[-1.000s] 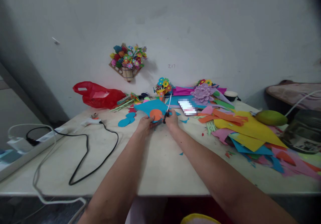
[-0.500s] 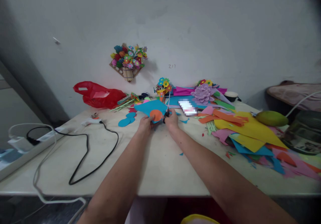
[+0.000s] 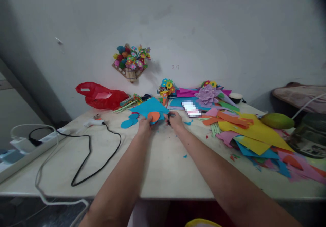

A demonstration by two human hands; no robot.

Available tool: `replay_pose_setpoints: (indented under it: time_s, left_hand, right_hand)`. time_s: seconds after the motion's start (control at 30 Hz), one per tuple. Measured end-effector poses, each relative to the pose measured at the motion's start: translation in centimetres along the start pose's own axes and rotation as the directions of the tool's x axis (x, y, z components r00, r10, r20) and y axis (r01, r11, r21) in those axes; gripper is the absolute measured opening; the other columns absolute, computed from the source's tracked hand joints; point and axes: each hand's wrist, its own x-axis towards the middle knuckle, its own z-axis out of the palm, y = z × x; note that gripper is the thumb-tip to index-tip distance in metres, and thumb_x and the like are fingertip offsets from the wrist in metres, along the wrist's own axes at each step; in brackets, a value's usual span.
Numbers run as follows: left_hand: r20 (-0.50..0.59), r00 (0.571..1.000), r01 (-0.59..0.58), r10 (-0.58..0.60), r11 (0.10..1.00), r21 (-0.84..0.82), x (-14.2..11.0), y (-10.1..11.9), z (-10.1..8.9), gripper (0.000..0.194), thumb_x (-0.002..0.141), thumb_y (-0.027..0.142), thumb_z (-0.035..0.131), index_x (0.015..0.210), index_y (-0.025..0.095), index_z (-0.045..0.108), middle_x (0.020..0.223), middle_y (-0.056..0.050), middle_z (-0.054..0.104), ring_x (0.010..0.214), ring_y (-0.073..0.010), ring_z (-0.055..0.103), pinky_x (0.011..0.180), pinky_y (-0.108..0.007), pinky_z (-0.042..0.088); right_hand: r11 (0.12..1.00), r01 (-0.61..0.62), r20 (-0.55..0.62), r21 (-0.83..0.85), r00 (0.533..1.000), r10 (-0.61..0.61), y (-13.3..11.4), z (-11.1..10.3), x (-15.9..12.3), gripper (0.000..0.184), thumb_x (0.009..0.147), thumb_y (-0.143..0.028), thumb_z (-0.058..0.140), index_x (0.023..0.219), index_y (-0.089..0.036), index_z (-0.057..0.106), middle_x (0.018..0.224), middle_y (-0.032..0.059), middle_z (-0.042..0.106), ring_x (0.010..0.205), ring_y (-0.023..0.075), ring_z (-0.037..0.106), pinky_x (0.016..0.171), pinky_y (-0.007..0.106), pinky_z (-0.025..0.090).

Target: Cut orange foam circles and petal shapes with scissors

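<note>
Our bare left forearm (image 3: 127, 172) and right forearm (image 3: 211, 162) stretch forward, converging. Our left hand (image 3: 145, 125) is pinching; our right hand (image 3: 177, 121), near it, has its fingers (image 3: 174, 114) curled in a grip.

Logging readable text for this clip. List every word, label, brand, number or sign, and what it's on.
"217", handwritten on the wall; the first character could be a Z.
Phone: screen pixelated, unreadable.
Jar: marks on its pale patch too blurred to read.
No other text I can make out.
</note>
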Motion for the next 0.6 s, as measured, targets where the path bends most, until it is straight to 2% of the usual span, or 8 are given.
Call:
replay_pose_setpoints:
  time_s: [0.03,0.1,0.23,0.37,0.47,0.6]
  left_hand:
    - [0.000,1.000,0.000,0.000,1.000,-0.017,0.1,0.1,-0.1,0.033,0.087,-0.007,0.071,0.091,0.022,0.057,0.087,-0.003,0.074,0.078,-0.0201,0.077,0.067,-0.032,0.071]
    - [0.000,1.000,-0.009,0.009,0.999,-0.052,0.3,0.3,-0.3,0.034,0.086,-0.007,0.072,0.092,0.023,0.058,0.090,-0.003,0.076,0.087,-0.0234,0.080,0.074,-0.038,0.073]
    - [0.035,0.999,-0.028,0.030,0.998,-0.064,0.6,0.3,-0.7,0.031,0.089,-0.005,0.072,0.093,0.022,0.059,0.097,-0.006,0.078,0.104,-0.0276,0.082,0.085,-0.043,0.074]
    - [-0.004,1.000,-0.026,0.026,0.997,-0.072,0.7,0.4,-0.8,0.033,0.090,-0.005,0.074,0.097,0.023,0.059,0.102,-0.006,0.079,0.108,-0.0280,0.082,0.086,-0.044,0.074]
    - [-0.033,0.999,-0.023,0.021,0.998,-0.059,0.6,0.7,-0.6,0.031,0.094,-0.005,0.070,0.097,0.024,0.058,0.102,-0.005,0.078,0.107,-0.0257,0.082,0.085,-0.041,0.074]
    - [-0.057,0.998,-0.029,0.026,0.998,-0.058,0.5,0.8,-0.4,0.029,0.098,-0.003,0.067,0.096,0.024,0.056,0.101,-0.004,0.078,0.106,-0.0235,0.082,0.084,-0.037,0.074]
  right_hand:
    - [0.997,-0.069,0.013,0.019,0.998,0.069,-0.4,-0.4,-0.2,0.026,0.094,-0.033,0.085,0.095,-0.022,0.062,0.057,-0.0056,0.062,0.047,0.0119,0.059,0.041,0.018,0.036]
    - [0.989,-0.147,0.112,0.025,0.983,0.144,-1.2,-1.3,-0.6,0.028,0.102,-0.036,0.079,0.088,-0.021,0.059,0.055,-0.0030,0.063,0.043,0.0098,0.056,0.037,0.017,0.026]
    - [0.981,-0.194,0.314,-0.030,0.930,0.193,-2.1,-3.4,-0.5,0.031,0.106,-0.043,0.075,0.092,-0.019,0.062,0.054,0.0009,0.067,0.040,0.0110,0.057,0.035,0.017,0.026]
    - [0.975,-0.192,0.442,-0.115,0.869,0.224,-2.2,-5.6,0.2,0.032,0.106,-0.044,0.073,0.091,-0.016,0.067,0.057,0.0041,0.070,0.039,0.0119,0.058,0.034,0.018,0.028]
    - [0.973,-0.179,0.539,-0.145,0.810,0.229,-2.3,-7.2,0.9,0.032,0.106,-0.042,0.071,0.092,-0.014,0.070,0.058,0.0048,0.071,0.042,0.0127,0.061,0.036,0.018,0.032]
    - [0.948,-0.181,0.655,-0.263,0.688,0.313,-2.2,-8.5,1.4,0.035,0.106,-0.044,0.070,0.094,-0.011,0.072,0.056,0.0066,0.071,0.040,0.0134,0.059,0.035,0.019,0.030]
